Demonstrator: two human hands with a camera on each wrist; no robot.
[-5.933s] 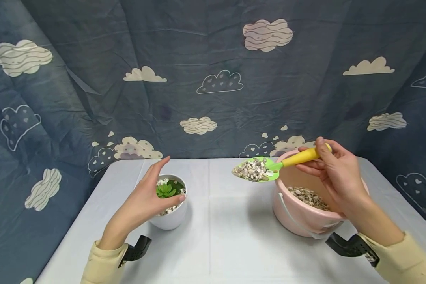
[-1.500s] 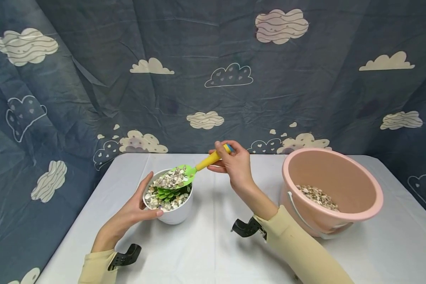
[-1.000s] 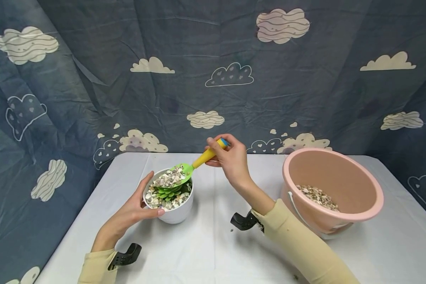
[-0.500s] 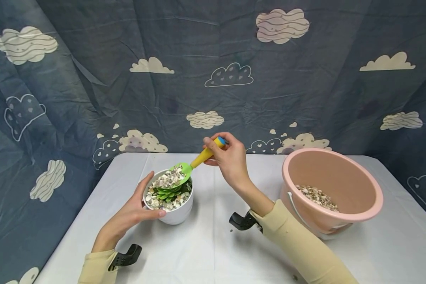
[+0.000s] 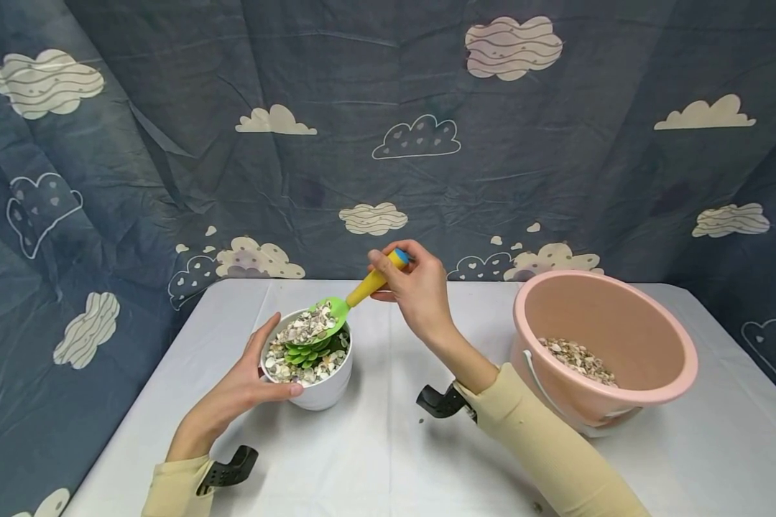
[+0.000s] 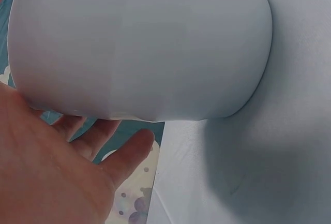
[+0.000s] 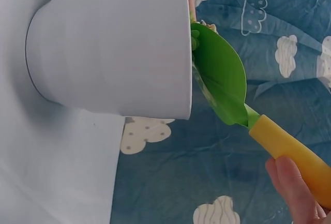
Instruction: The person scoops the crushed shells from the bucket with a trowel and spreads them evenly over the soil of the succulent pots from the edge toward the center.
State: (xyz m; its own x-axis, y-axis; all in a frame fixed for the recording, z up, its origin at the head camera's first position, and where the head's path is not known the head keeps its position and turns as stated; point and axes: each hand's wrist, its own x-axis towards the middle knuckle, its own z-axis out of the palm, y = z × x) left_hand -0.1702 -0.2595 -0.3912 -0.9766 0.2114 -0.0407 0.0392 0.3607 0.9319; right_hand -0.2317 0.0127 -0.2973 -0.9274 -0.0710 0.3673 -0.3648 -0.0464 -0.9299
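**Loaded scoop over pot rim — spill risk**

Right hand [image 5: 417,287], centre of the head view: fingers pinch the yellow end of a small plastic scoop with yellow handle and green blade [image 5: 336,316]. Blade sits at the back rim of the pot, tilted down to the left, heaped with small shells and pebbles [image 5: 308,330]. In the right wrist view the green blade [image 7: 220,76] lies against the pot lip.

Left hand [image 5: 246,384], lower left of centre: curled round the near-left wall of the round white ceramic pot [image 5: 317,388], thumb on the front. The left wrist view shows palm and fingers cupping the pot wall [image 6: 139,43].

Inside the pot: a green succulent rosette [image 5: 307,353], ringed by gravel already close to the rim.

Risks, as I judge them:
- Fast tip of the blade → pebbles roll over the rim onto the white tablecloth [image 5: 375,445].
- Load drops on the rosette → leaves buried or bruised.
- Handle held at its far end only → weak control, blade may twist.

Round pink plastic bucket [image 5: 659,391], right of frame, well apart from both hands.
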